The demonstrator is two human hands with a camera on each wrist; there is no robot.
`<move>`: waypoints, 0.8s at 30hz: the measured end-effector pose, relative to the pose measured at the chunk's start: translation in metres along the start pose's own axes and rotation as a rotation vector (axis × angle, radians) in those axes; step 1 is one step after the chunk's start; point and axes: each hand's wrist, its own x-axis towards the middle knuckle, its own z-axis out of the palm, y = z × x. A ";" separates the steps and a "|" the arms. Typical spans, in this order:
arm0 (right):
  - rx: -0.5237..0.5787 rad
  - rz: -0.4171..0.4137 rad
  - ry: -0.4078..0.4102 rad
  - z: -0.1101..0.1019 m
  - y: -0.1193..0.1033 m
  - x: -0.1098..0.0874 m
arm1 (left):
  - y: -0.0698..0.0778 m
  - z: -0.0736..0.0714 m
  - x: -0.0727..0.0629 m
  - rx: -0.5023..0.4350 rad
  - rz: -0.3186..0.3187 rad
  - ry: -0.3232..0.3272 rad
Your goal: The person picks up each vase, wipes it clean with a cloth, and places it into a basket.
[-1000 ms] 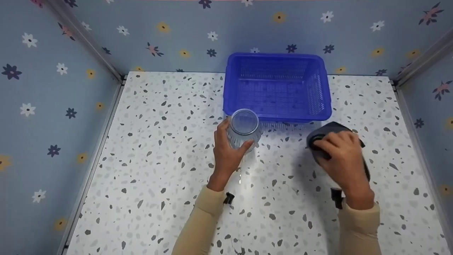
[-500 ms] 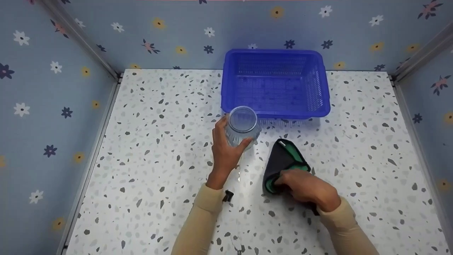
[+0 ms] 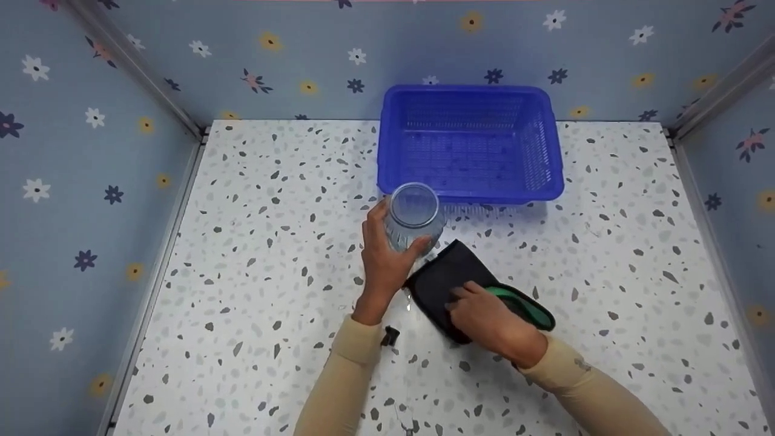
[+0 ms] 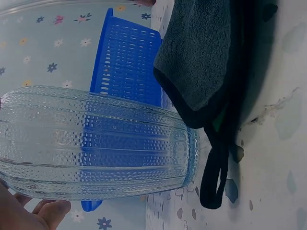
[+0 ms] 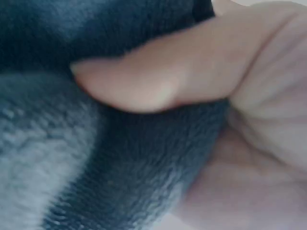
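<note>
A clear ribbed glass jar [image 3: 404,233] stands on the speckled table in front of the basket, its round end facing up. My left hand [image 3: 384,260] grips it from the left side, thumb at the front and fingers behind. In the left wrist view the ribs and bumpy texture of the jar [image 4: 110,143] show closely. To the right, my right hand [image 3: 490,318] holds a dark grey cloth [image 3: 445,275] with black edging and a green face; the right wrist view shows the thumb [image 5: 144,81] pressed into the plush fabric. A black loop [image 4: 211,179] hangs from the cloth's corner.
A blue perforated plastic basket [image 3: 472,197] stands behind the jar against the flowered back wall [image 3: 303,54]. Flowered side panels border the table [image 3: 272,242] at left and right. A small black piece [image 3: 390,335] shows beside the left wrist.
My right hand has brought the cloth from the right side leftward, close to the jar, turning it so the dark face shows more. The left hand stays on the jar.
</note>
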 end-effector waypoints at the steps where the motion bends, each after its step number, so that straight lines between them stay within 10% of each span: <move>1: 0.014 -0.003 0.018 0.000 0.001 0.001 | 0.000 0.000 0.000 0.000 -0.002 0.001; 10: 0.202 0.124 0.115 0.002 0.025 0.000 | -0.001 -0.001 0.000 -0.003 0.007 -0.002; 20: -0.002 -0.208 0.273 0.014 0.016 0.046 | -0.002 -0.003 0.001 0.016 -0.007 -0.011; 24: 0.181 -0.229 0.430 0.029 0.018 0.044 | -0.001 -0.003 0.000 0.021 -0.016 -0.018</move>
